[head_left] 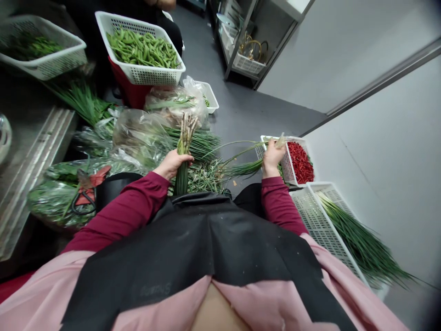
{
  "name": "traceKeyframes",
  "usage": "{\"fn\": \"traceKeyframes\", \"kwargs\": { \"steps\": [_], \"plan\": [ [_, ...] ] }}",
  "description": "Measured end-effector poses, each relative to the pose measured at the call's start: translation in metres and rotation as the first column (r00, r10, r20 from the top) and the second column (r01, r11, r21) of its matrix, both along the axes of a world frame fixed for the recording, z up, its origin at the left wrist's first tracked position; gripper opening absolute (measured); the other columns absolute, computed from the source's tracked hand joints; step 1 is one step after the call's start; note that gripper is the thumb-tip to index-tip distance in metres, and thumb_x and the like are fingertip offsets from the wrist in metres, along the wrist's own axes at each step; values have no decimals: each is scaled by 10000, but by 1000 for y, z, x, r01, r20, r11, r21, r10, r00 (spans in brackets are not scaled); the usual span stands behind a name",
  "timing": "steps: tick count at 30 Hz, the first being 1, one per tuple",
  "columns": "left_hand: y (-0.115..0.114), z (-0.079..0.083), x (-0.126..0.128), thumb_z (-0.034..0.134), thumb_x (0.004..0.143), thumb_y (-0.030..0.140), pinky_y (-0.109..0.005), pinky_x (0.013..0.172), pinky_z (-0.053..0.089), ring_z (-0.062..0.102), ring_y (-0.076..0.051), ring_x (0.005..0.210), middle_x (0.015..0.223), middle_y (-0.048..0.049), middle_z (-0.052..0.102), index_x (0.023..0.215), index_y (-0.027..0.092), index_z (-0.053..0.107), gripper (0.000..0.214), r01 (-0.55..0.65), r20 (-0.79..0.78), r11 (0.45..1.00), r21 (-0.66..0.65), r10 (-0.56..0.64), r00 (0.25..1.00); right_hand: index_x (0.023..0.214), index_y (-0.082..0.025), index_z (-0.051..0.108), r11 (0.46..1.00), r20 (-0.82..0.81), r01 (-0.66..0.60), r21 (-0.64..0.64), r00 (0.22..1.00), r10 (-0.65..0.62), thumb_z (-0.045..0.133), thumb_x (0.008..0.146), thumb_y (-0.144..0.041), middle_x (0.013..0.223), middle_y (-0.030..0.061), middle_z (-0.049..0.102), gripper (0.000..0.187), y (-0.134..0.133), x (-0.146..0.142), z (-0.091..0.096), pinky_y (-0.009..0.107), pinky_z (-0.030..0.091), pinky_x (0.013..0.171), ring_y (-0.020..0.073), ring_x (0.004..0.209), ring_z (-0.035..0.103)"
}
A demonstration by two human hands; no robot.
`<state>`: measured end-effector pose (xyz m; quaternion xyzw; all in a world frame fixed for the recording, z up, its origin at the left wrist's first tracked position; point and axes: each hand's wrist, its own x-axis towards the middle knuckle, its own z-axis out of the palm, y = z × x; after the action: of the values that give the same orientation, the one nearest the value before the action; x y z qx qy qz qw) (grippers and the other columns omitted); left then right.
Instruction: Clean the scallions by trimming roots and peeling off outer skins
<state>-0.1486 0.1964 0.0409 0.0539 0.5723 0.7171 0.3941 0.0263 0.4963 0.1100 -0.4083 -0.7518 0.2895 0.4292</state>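
My left hand (174, 164) is closed around an upright bunch of green stalks (187, 133), their pale, brownish ends pointing up. Out to the right, my right hand (272, 156) grips a few scallions (245, 169) by their whitish ends, and the long green leaves trail left. Between and below the hands lies a heap of green trimmings (204, 177) on the floor. Behind my left hand, more long green leaves (200, 141) lie beside clear plastic bags of greens (141, 135).
On the right stand a basket of red chillies (300, 162) and a white basket (339, 241) with long scallions (358, 234). A basket of green pods (143, 48) is at the back, near another person (131, 9). A metal ledge (37, 179) runs along the left.
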Motion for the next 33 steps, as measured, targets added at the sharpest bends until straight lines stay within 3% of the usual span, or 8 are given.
{"fn": "traceKeyframes", "kwargs": {
  "steps": [3, 7, 10, 13, 19, 27, 30, 33],
  "plan": [
    [2, -6, -7, 732, 471, 159, -251, 463, 405, 515, -115, 444, 506, 45, 534, 687, 145, 535, 293, -178, -49, 982, -62, 175, 983, 937, -72, 546, 988, 58, 137, 71, 988, -141, 510, 846, -250, 967, 195, 614, 202, 11, 14, 7, 317, 391, 838, 161, 835, 528],
    [10, -5, 4, 755, 511, 218, -271, 575, 444, 563, -125, 561, 668, -14, 647, 727, 127, 607, 277, -55, -160, 997, 45, 62, 985, 772, -134, 617, 977, 207, -204, -69, 955, 214, 685, 712, -290, 732, 55, 649, 181, -35, -5, -13, 281, 442, 715, 137, 660, 542],
    [17, -2, 22, 774, 552, 259, -290, 722, 455, 606, -158, 726, 816, -66, 703, 788, 112, 656, 302, 113, -287, 990, 86, -84, 954, 748, -171, 602, 860, 183, -460, -218, 847, 499, 652, 742, -352, 679, 11, 625, 188, -84, -28, -29, 279, 459, 682, 136, 633, 550],
    [20, 0, 35, 796, 565, 326, -310, 769, 450, 610, -181, 781, 841, -71, 704, 826, 112, 659, 364, 197, -304, 975, 97, -160, 939, 721, -181, 574, 736, 81, -581, -348, 763, 641, 633, 756, -388, 663, 7, 603, 218, -119, -44, -34, 282, 463, 673, 136, 629, 543],
    [19, -1, 33, 819, 546, 352, -293, 692, 436, 554, -143, 667, 725, -19, 631, 768, 125, 625, 372, 188, -287, 978, 92, -154, 945, 728, -188, 540, 627, -119, -558, -543, 791, 600, 621, 749, -465, 622, -8, 560, 289, -140, -51, -38, 243, 423, 531, 101, 531, 460],
    [18, -1, 31, 798, 544, 342, -299, 707, 441, 555, -158, 696, 760, -18, 636, 804, 134, 621, 377, 186, -353, 982, 20, -167, 921, 633, -171, 587, 577, 8, -550, -604, 719, 695, 705, 665, -396, 585, -9, 550, 257, -143, -44, -46, 243, 443, 554, 117, 591, 499],
    [17, 0, 30, 786, 561, 329, -288, 678, 432, 541, -148, 661, 719, -12, 618, 772, 131, 624, 331, 212, -353, 977, 10, -195, 915, 641, -171, 584, 558, -38, -509, -656, 760, 649, 712, 660, -358, 580, -7, 556, 227, -140, -38, -48, 233, 420, 506, 108, 550, 482],
    [14, -2, 27, 777, 568, 314, -278, 647, 421, 526, -136, 626, 683, -5, 601, 738, 130, 623, 294, 228, -334, 974, 9, -212, 918, 704, -171, 559, 535, -182, -467, -704, 847, 499, 718, 650, -328, 569, -31, 532, 230, -125, -29, -42, 211, 344, 415, 63, 428, 386]
  ]
}}
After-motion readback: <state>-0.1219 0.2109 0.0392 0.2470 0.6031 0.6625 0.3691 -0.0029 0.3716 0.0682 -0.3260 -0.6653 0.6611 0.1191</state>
